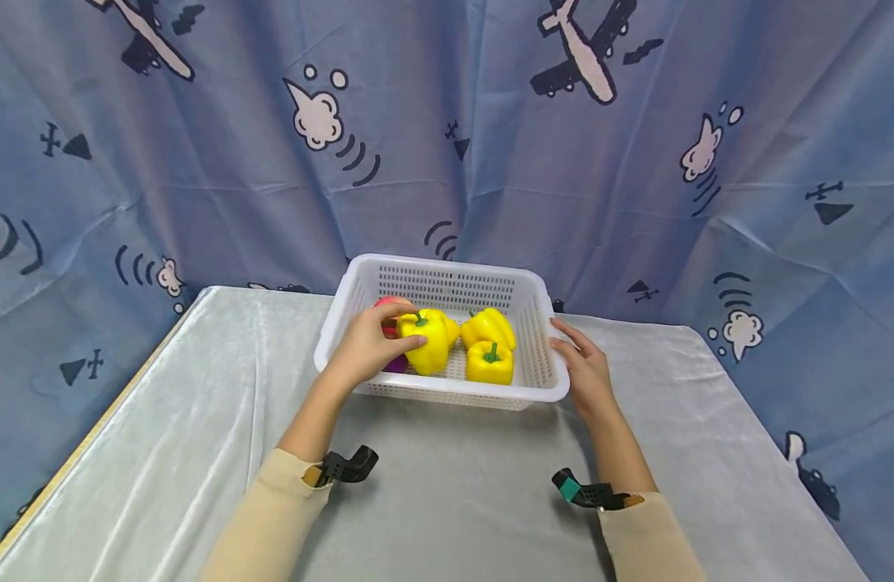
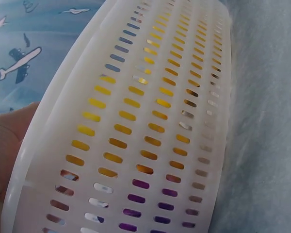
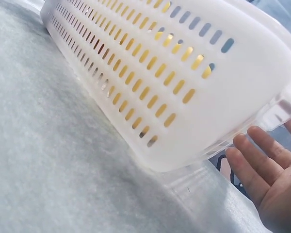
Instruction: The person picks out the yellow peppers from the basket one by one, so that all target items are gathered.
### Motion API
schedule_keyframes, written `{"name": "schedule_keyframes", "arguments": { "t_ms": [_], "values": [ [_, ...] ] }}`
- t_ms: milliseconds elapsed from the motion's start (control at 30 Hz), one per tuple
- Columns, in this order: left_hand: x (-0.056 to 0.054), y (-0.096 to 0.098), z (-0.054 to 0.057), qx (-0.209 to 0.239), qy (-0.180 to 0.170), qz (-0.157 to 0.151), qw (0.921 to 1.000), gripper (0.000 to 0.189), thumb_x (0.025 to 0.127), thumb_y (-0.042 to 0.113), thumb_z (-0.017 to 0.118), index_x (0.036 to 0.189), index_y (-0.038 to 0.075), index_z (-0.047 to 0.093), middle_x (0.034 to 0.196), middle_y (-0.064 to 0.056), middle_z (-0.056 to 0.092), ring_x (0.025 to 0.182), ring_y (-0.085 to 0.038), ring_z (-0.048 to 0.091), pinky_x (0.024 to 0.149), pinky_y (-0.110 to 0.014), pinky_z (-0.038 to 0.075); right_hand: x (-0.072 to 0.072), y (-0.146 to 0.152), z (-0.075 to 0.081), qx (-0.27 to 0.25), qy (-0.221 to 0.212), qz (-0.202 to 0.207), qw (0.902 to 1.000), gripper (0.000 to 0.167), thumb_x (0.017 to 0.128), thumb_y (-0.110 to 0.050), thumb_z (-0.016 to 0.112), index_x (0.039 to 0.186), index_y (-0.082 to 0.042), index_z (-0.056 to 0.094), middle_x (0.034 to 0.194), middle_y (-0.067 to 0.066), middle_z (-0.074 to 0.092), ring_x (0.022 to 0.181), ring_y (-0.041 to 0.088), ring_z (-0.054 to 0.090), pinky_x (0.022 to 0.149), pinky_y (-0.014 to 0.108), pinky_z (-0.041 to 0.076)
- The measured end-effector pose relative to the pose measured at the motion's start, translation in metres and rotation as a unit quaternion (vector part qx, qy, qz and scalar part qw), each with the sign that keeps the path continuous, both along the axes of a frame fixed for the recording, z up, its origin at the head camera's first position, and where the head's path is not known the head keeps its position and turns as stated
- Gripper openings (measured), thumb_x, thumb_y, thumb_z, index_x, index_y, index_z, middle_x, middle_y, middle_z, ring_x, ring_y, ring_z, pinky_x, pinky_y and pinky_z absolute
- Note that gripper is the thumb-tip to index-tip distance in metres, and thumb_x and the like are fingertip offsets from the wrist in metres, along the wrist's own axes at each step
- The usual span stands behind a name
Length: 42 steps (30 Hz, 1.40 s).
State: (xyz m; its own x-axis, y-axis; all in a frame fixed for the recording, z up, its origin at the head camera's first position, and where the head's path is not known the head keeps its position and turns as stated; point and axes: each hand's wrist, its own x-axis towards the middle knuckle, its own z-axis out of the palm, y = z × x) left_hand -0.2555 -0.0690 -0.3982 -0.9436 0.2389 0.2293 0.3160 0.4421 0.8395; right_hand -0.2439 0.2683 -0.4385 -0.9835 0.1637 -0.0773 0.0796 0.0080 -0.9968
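Observation:
A white slotted plastic basket (image 1: pixel 447 394) stands toward the back of the table. My left hand (image 1: pixel 363 343) reaches over its left end and grips a large yellow bell pepper (image 1: pixel 436 356) between thumb and fingers. Two more yellow peppers, one lying behind (image 1: pixel 488 326) and a smaller one in front (image 1: pixel 489 368), sit in the right half. My right hand (image 1: pixel 588 378) is at the basket's right end, fingertips at the rim; in the right wrist view its fingers (image 3: pixel 264 145) are extended beside the wall. Basket wall (image 2: pixel 121 145) hides the left fingers in the left wrist view.
Beside the gripped pepper, partly hidden by my left hand, are a reddish round fruit (image 1: pixel 393 301) and something purple (image 1: pixel 398 364). A pale velvety cloth (image 1: pixel 447 485) covers the table. Behind it hangs a blue curtain (image 1: pixel 447 162) with airplane prints.

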Motion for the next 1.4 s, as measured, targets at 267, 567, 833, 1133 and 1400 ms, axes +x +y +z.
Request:
{"name": "schedule_keyframes", "arguments": {
  "t_ms": [267, 567, 833, 1133, 1400],
  "values": [
    [-0.002, -0.002, 0.009, 0.025, 0.004, 0.015, 0.9996, 0.049, 0.087, 0.025, 0.081, 0.132, 0.013, 0.066, 0.133, -0.008, 0.067, 0.111, -0.03, 0.069, 0.097, -0.041, 0.059, -0.003, -0.002, 0.006, 0.027, 0.014, -0.006, 0.9995, 0.049, 0.103, -0.027, 0.056, 0.152, -0.022, 0.048, 0.155, 0.016, 0.046, 0.101, 0.0, 0.063, 0.079, 0.015, 0.058],
    [0.004, -0.019, 0.025, 0.032, 0.024, 0.042, 0.9983, 0.047, 0.087, 0.025, 0.081, 0.131, 0.017, 0.068, 0.133, -0.009, 0.067, 0.117, -0.026, 0.066, 0.096, -0.038, 0.06, 0.0, 0.0, 0.002, 0.017, 0.001, -0.01, 0.9998, 0.051, 0.103, -0.026, 0.057, 0.153, -0.021, 0.047, 0.149, 0.01, 0.049, 0.1, -0.001, 0.063, 0.078, 0.015, 0.057],
    [0.004, -0.054, 0.037, 0.07, 0.073, 0.09, 0.9907, 0.048, 0.088, 0.025, 0.08, 0.133, 0.015, 0.067, 0.137, -0.009, 0.065, 0.125, -0.026, 0.062, 0.099, -0.041, 0.058, -0.002, -0.002, 0.0, 0.005, 0.006, -0.009, 0.9999, 0.052, 0.102, -0.024, 0.059, 0.152, -0.018, 0.047, 0.133, -0.003, 0.059, 0.099, -0.002, 0.063, 0.079, 0.015, 0.057],
    [-0.002, -0.088, 0.03, 0.091, 0.113, 0.177, 0.9735, 0.05, 0.089, 0.029, 0.079, 0.134, 0.013, 0.066, 0.135, -0.01, 0.067, 0.121, -0.023, 0.065, 0.1, -0.039, 0.057, -0.002, -0.004, -0.002, 0.01, 0.0, -0.008, 0.9999, 0.051, 0.102, -0.024, 0.059, 0.151, -0.02, 0.049, 0.145, 0.003, 0.053, 0.101, 0.0, 0.062, 0.08, 0.015, 0.057],
    [-0.009, -0.102, 0.022, 0.101, 0.111, 0.215, 0.965, 0.051, 0.088, 0.027, 0.08, 0.134, 0.011, 0.066, 0.137, -0.011, 0.066, 0.122, -0.024, 0.065, 0.099, -0.033, 0.057, -0.002, -0.001, -0.001, -0.001, -0.001, 0.01, 0.9999, 0.053, 0.102, -0.025, 0.06, 0.153, -0.019, 0.046, 0.15, 0.005, 0.046, 0.103, 0.0, 0.062, 0.082, 0.016, 0.057]
  ]
}}
